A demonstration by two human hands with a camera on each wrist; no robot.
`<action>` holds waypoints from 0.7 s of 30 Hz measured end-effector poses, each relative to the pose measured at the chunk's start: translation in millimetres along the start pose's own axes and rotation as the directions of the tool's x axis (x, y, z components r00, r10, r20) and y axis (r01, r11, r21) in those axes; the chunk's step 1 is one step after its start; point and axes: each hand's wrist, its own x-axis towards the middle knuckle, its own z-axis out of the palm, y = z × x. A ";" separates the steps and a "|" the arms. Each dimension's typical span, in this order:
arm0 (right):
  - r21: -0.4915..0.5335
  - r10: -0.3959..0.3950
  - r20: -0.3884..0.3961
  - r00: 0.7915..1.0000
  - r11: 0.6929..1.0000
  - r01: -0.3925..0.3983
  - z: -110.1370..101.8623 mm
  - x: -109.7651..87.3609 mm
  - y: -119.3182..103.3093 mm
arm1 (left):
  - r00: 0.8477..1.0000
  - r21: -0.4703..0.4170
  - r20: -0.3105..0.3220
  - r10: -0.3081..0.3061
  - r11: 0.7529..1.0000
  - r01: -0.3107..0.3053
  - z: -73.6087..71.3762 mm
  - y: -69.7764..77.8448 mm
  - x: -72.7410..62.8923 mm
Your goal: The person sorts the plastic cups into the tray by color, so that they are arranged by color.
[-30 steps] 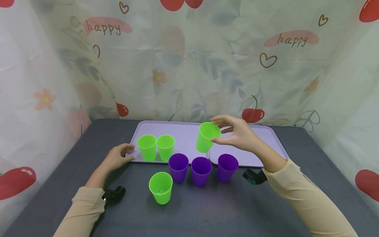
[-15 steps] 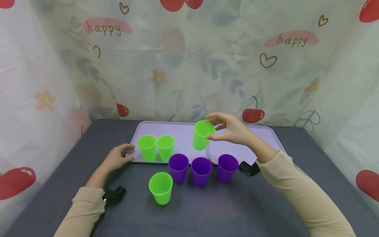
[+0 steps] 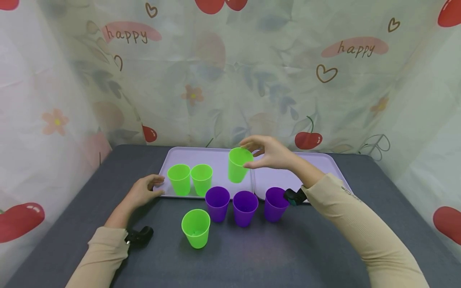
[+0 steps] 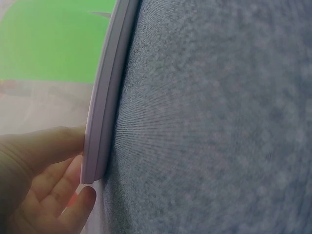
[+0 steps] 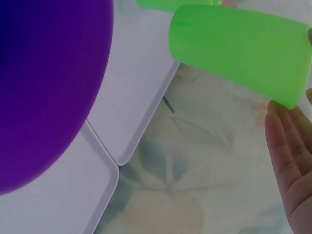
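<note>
My right hand point(image 3: 268, 153) pinches the rim of a green cup point(image 3: 238, 166) between thumb and fingers, holding it nearly upright over the right part of the left lilac tray point(image 3: 221, 156). In the right wrist view the green cup point(image 5: 239, 51) spans the upper right, with fingertips at its rim. Two more green cups, one at the far left point(image 3: 179, 180) and its neighbour point(image 3: 201, 180), stand side by side on that tray. My left hand point(image 3: 142, 191) holds the tray's front left corner; in the left wrist view the thumb lies against the tray rim point(image 4: 105, 107).
Three purple cups, left point(image 3: 217, 204), middle point(image 3: 245, 209) and right point(image 3: 275, 205), stand in front of the trays. Nearer stands another green cup point(image 3: 196, 229). A second lilac tray point(image 3: 317, 160) adjoins on the right. Printed cloth point(image 3: 230, 80) hangs behind the grey table point(image 3: 252, 256).
The right hand has carried its green cup leftward over the left tray, away from the seam between the trays. My left hand and the standing cups have stayed in place.
</note>
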 end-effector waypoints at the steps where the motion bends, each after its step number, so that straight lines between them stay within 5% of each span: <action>1: 0.002 -0.005 0.007 1.000 1.000 0.005 0.4 1.6 0.7 | 1.000 0.000 0.001 -0.001 1.000 0.001 0.0 0.1 0.0; 21: -0.048 -0.003 0.132 0.991 0.999 0.010 10.7 28.7 12.8 | 1.000 -0.006 -0.012 0.017 1.000 -0.017 0.2 -1.8 0.8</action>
